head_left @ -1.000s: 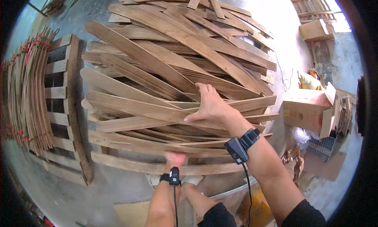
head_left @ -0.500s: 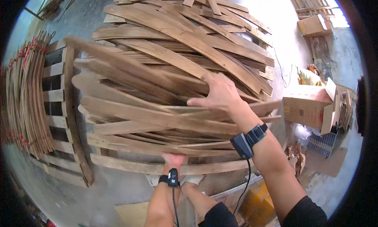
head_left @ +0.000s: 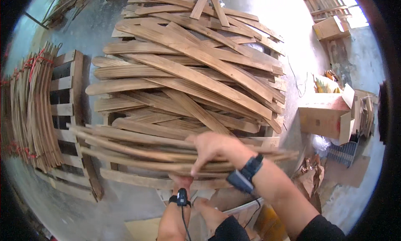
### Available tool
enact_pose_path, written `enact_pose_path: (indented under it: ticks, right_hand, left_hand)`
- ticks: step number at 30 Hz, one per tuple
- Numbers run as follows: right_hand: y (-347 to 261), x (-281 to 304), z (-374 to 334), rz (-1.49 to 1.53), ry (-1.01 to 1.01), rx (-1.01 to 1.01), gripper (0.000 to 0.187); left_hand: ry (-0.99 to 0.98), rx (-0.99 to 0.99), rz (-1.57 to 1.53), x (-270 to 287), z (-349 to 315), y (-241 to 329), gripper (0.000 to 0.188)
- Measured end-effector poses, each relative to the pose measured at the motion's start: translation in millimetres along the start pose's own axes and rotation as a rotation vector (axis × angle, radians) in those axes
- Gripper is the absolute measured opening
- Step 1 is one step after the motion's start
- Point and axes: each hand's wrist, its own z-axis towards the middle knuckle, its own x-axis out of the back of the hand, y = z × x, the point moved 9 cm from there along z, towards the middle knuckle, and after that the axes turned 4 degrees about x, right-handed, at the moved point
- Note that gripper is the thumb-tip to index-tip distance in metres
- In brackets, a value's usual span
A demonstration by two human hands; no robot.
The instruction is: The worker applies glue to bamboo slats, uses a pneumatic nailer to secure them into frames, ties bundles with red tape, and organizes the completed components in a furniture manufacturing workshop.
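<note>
Where a second ago the right hand (head_left: pixel 217 151) lay flat and open on the big heap, its fingers (head_left: pixel 199 163) now curl down over the top of a stack of thin curved wooden strips (head_left: pixel 138 151), thumb out of sight beneath, so the hand is closed on the bundle from above. The left hand (head_left: pixel 182 181) sits under the same bundle near its lower edge, mostly hidden by the wood; only the wrist and heel show, and whether its fingers clasp or merely prop cannot be told. Between the two hands the stack has come away from the heap (head_left: pixel 192 69) and been drawn toward the body: it now lies crosswise and roughly level in front of the person, its left ends fanning out over the wooden pallet (head_left: pixel 67 111), its right ends poking past the right wrist with its dark wristband (head_left: pixel 246 172). That reads as a handful separated and lifted clear, carried by both hands, while the heap behind stays stacked on its pallet. Farther left, tied bundles of strips (head_left: pixel 33 111) lie on the floor; to the right stands an open cardboard box (head_left: pixel 326 115).
</note>
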Motion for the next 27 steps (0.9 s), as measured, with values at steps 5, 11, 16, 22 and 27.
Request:
enact_pose_path:
  ticks: [5, 11, 16, 22, 27]
  right_hand:
    - [-45.7, -55.2, -38.3, -0.106, 0.113, 0.015, 0.103]
    - [-67.5, -97.0, -87.2, -0.058, 0.174, 0.086, 0.105]
    - [-98.1, -110.7, -144.0, -0.011, 0.271, 0.112, 0.11]
    - [-88.8, -102.5, -136.3, 0.093, 0.3, 0.131, 0.106]
    - [-23.5, -109.6, -73.5, 0.147, 0.149, -0.022, 0.103]
  left_hand:
    - [0.05, 0.004, 0.052, 8.1, -30.4, -5.8, 0.068]
    - [0.119, -0.012, 0.102, 33.1, -80.2, -7.4, 0.068]
    - [0.169, -0.015, 0.158, 52.6, -129.7, -6.4, 0.069]
    - [0.194, -0.023, 0.277, 64.5, -139.7, 4.0, 0.069]
    - [0.164, 0.0, 0.334, 72.7, -91.1, 13.4, 0.069]
